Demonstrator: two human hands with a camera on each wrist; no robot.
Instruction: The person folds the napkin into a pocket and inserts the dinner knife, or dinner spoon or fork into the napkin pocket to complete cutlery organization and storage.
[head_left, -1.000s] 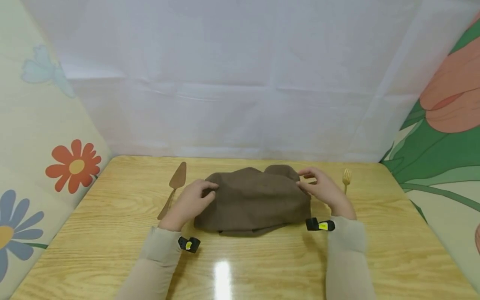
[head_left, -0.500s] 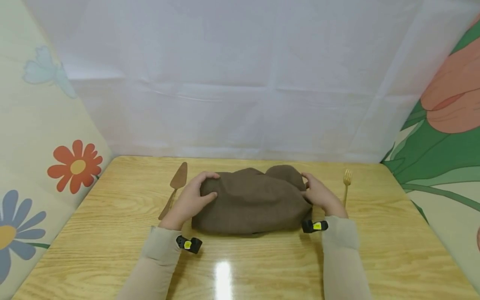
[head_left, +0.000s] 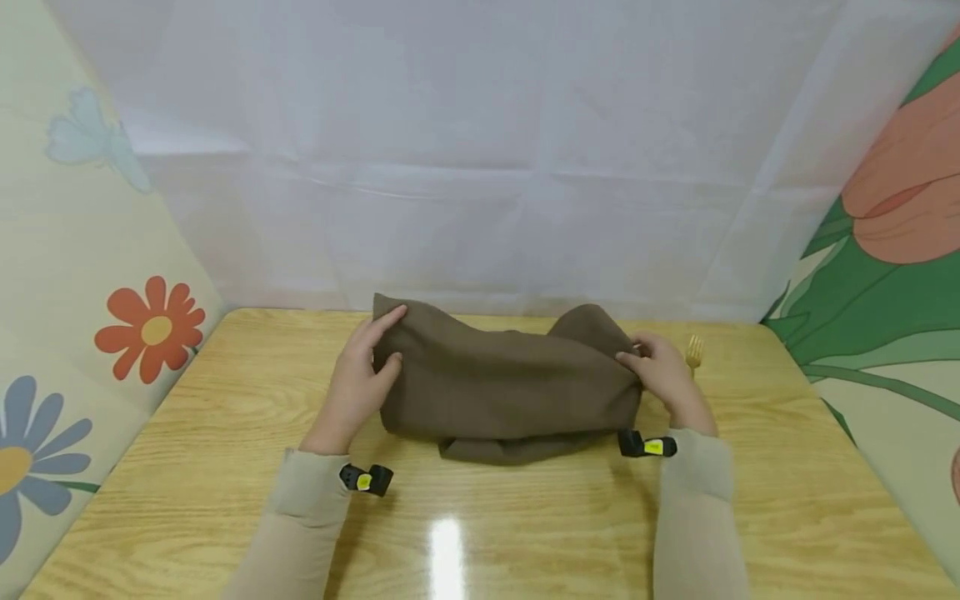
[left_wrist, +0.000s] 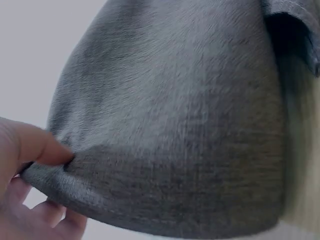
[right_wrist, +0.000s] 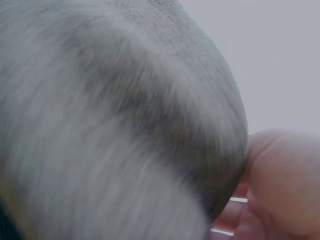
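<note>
1. Lifted, stretched wider since the earlier frame above one wooden table point(head_left: 562, 533): one brown cloth point(head_left: 495, 387).
2. Left hand point(head_left: 354, 390) and right hand point(head_left: 670, 379) pinch one end each, thumbs in front.
3. One gold fork point(head_left: 695, 351) lies just beyond the right hand, which partly blocks its handle.

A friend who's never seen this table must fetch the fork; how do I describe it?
On the wooden table, find the brown cloth, then the person's right grip at its right end. The fork shows just right of that grip's knuckles, tines toward the white backdrop, its handle mostly hidden. Its gold colour and prongs set it apart from the soft cloth.
</note>
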